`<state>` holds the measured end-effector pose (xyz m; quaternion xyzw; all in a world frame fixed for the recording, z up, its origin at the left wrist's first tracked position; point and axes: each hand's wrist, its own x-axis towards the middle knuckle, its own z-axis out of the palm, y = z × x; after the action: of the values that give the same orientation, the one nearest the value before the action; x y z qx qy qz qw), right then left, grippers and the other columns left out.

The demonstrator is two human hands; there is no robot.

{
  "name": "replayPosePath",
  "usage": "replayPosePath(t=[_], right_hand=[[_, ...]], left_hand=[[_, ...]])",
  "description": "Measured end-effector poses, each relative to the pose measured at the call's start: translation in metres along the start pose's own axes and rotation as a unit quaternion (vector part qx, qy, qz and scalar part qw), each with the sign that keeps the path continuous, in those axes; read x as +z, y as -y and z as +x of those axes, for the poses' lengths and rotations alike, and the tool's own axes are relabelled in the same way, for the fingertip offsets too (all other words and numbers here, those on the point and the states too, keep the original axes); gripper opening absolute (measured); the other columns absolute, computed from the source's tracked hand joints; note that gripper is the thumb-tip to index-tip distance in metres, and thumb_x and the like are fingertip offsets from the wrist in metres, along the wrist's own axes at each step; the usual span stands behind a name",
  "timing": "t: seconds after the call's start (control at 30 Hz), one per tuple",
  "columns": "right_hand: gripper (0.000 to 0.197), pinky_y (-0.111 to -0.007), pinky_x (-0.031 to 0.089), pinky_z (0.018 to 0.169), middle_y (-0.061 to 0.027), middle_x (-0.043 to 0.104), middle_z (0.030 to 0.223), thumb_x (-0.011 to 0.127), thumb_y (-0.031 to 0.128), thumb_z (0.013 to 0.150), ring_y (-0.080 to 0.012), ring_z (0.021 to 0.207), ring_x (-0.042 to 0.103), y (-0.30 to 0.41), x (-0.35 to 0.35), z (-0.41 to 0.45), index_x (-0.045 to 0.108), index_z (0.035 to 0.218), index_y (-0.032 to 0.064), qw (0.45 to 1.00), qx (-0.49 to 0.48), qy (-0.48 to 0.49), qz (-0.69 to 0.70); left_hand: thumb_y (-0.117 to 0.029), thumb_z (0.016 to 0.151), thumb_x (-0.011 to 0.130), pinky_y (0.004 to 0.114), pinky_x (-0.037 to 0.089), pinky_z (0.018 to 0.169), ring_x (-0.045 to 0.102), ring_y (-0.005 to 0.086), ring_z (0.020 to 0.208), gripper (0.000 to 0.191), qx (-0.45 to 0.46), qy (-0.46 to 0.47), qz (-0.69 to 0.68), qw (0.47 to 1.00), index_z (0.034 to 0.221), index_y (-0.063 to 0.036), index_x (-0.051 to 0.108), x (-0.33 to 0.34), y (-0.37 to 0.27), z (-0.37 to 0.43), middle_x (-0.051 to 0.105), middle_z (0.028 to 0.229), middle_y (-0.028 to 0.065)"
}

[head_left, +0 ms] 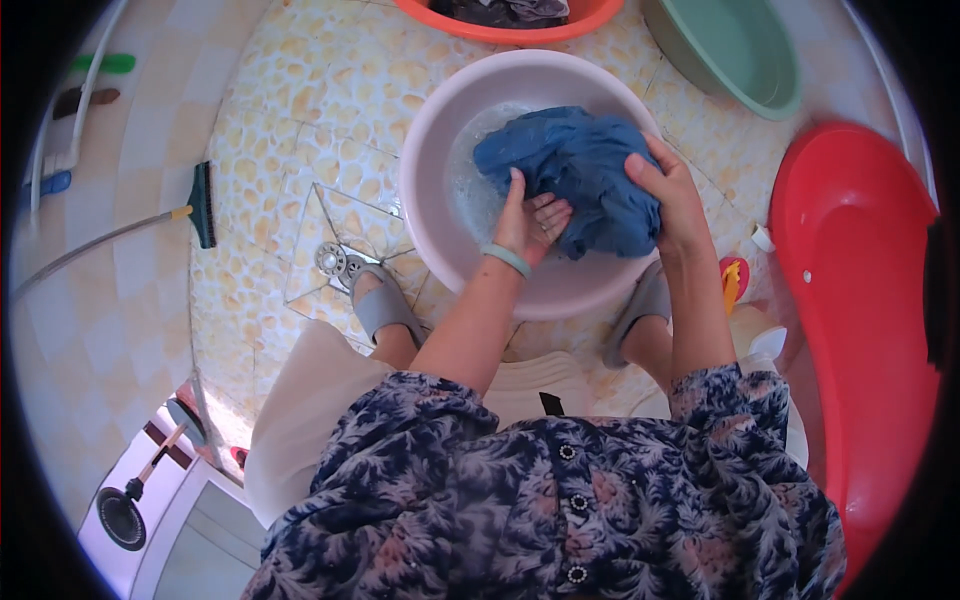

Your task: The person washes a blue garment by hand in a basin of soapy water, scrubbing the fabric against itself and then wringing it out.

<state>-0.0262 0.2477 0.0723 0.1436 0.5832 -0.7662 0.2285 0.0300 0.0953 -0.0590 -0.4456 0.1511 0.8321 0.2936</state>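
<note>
A wet blue garment point(577, 176) is bunched up in the pale pink plastic basin point(431, 247) on the floor before me. My right hand point(671, 199) grips its right side, thumb on the near face and fingers around the outer edge. At the garment's lower left is my left hand point(534, 221), palm turned up, thumb apart from the slightly curled fingers. The thumb and fingers lie against the fabric without closing on it. A pale green bangle point(508, 259) circles the left wrist. Sudsy water point(476, 199) shows at the basin's left.
Beyond the basin stand an orange tub point(510, 31) holding dark cloth and a green basin point(739, 52). A red plastic baby bathtub point(862, 300) lies along the right. Left are a floor drain point(331, 259) and a long-handled floor brush point(202, 206). My grey slippers point(386, 300) flank the basin.
</note>
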Motion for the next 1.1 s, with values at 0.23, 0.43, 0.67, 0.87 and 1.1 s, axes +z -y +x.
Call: replayPosePath(t=[0.23,0.43,0.67,0.87,1.1], right_hand=[[0.053,-0.027,0.043,0.087,-0.0043,0.060,0.105,0.074,0.023,0.071,-0.0132,0.096,0.056,-0.001,0.053,-0.052,0.057,0.116,0.0008,0.977,0.061,0.189,-0.083],[0.049,-0.030,0.046,0.088,-0.0096,0.062,0.109,0.071,0.024,0.074,-0.0179,0.097,0.059,-0.012,-0.002,-0.021,0.057,0.115,0.0006,0.986,0.041,0.091,0.130],[0.046,-0.036,0.043,0.092,-0.0177,0.058,0.115,0.061,0.024,0.084,-0.0275,0.108,0.055,-0.089,-0.086,0.062,0.051,0.123,0.0028,0.891,-0.015,-0.004,-0.453],[0.052,-0.045,0.031,0.101,-0.0183,0.046,0.128,0.057,0.033,0.086,-0.0335,0.121,0.041,-0.129,-0.049,0.093,0.044,0.130,0.0090,0.719,-0.216,-0.062,-0.658],[0.037,-0.044,0.030,0.096,-0.0116,0.051,0.122,0.054,0.037,0.087,-0.0272,0.115,0.045,-0.162,-0.054,0.119,0.057,0.119,0.0184,0.652,-0.229,-0.064,-0.720]], left_hand=[[-0.040,0.092,0.045,0.039,0.046,0.092,0.056,0.0269,0.105,0.043,0.195,0.216,-0.004,0.957,0.118,-0.0066,0.050,0.034,-0.028,-0.031,0.055,0.116,0.0118],[-0.026,0.086,0.050,0.043,0.051,0.083,0.060,0.0292,0.093,0.037,0.267,-0.008,-0.110,0.957,0.115,-0.0030,0.051,0.006,-0.046,-0.036,0.058,0.109,0.0123],[-0.018,0.078,0.061,0.035,0.037,0.090,0.050,0.0252,0.102,0.041,0.313,-0.220,0.042,0.923,0.112,0.0001,0.047,0.001,-0.027,-0.027,0.053,0.112,0.0134],[-0.017,0.076,0.063,0.035,0.032,0.097,0.040,0.0315,0.111,0.059,0.373,-0.253,0.368,0.813,0.123,0.0079,0.038,-0.017,0.004,-0.003,0.043,0.122,0.0229],[-0.019,0.079,0.061,0.045,0.022,0.108,0.022,0.0377,0.134,0.066,0.444,-0.146,0.805,0.365,0.133,0.0054,0.033,0.002,0.013,-0.007,0.025,0.141,0.0296]])
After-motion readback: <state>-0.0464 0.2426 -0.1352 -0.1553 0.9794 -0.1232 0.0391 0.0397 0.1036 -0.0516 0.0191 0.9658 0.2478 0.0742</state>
